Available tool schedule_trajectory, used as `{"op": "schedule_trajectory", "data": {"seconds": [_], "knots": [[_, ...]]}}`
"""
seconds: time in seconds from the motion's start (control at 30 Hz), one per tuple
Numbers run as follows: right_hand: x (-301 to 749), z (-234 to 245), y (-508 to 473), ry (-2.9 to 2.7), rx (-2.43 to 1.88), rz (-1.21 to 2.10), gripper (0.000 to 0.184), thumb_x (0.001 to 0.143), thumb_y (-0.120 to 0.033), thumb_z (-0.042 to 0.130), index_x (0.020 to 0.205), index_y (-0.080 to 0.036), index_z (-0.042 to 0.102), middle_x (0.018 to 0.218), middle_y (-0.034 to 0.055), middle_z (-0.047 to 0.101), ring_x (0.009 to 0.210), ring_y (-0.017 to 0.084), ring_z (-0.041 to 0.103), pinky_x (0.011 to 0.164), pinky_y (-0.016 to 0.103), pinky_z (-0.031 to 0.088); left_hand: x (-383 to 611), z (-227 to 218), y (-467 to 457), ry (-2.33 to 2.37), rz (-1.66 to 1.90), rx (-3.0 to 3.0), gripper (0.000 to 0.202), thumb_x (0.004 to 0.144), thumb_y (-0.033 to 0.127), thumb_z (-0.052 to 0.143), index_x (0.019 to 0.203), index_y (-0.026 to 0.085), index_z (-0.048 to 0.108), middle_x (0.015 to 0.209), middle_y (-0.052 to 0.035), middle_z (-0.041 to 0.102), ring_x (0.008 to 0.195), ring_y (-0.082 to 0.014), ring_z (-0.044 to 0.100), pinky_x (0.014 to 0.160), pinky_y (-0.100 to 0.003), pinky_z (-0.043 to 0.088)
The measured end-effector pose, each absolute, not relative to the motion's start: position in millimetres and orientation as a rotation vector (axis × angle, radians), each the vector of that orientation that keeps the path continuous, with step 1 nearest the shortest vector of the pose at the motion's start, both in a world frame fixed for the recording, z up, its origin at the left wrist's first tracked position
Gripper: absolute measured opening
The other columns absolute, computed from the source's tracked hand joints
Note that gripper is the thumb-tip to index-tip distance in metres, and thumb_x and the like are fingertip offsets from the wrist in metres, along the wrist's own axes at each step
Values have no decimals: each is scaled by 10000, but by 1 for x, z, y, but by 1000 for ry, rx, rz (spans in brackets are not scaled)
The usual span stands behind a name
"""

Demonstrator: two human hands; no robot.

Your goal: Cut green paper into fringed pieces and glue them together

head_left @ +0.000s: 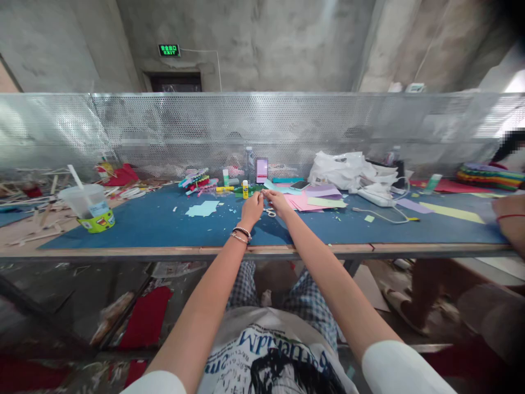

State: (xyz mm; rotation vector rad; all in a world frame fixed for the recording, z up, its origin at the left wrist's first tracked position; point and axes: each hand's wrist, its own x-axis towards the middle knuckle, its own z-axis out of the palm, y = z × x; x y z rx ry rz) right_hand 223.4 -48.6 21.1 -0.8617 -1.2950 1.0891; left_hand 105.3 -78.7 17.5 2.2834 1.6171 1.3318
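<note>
Over the middle of the blue table mat, my left hand (252,209) and my right hand (277,203) meet at the fingertips. Both are closed in a pinch; whatever lies between the fingers is too small and hidden to name. Just below them, the white handles of what look like scissors (271,213) show on the mat. A yellow glue stick (245,189) stands upright behind my left hand. Pink paper (302,201) and other coloured sheets lie to the right of my right hand. Left of my left hand is a light-blue piece of paper (202,208).
A phone (261,170) stands upright at the back beside a clear bottle (249,160). Markers (198,181) lie back left; a drink cup with straw (88,207) is at far left. White plastic bags (338,171) and a cabled power strip (375,198) sit right. Another person's arm (511,216) reaches in at far right.
</note>
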Motion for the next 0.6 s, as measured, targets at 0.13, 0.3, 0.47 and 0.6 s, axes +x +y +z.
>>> {"op": "schedule_trajectory", "data": {"seconds": [0.13,0.3,0.47,0.6], "knots": [[224,21,-46,-1326,-905,1047,435,536,-551,699,720,-164,626,648,-30,531,522,47,372,466,195,238,105,17,-78,1642,1284,2288,321,932,344,285,988,199,566,872,-71,670,840,-192,619,724,-269,416],[224,22,-47,-1327,-898,1083,397,540,-514,689,724,-174,597,613,-45,499,543,59,379,493,199,259,105,16,-79,1581,1353,2241,437,939,436,205,922,196,570,792,-57,662,753,-174,613,671,-255,400],[223,24,-50,-1314,-796,1203,360,535,-449,703,746,-182,588,574,-71,435,551,59,365,518,194,283,104,17,-79,1494,1479,2139,516,911,540,193,866,187,566,733,-46,641,674,-154,602,622,-238,392],[221,25,-50,-1313,-740,1234,352,531,-424,718,752,-179,597,617,-57,480,564,60,390,522,194,295,104,20,-81,1517,1547,2030,482,894,555,269,832,186,574,728,-49,637,683,-158,609,627,-238,401]]}}
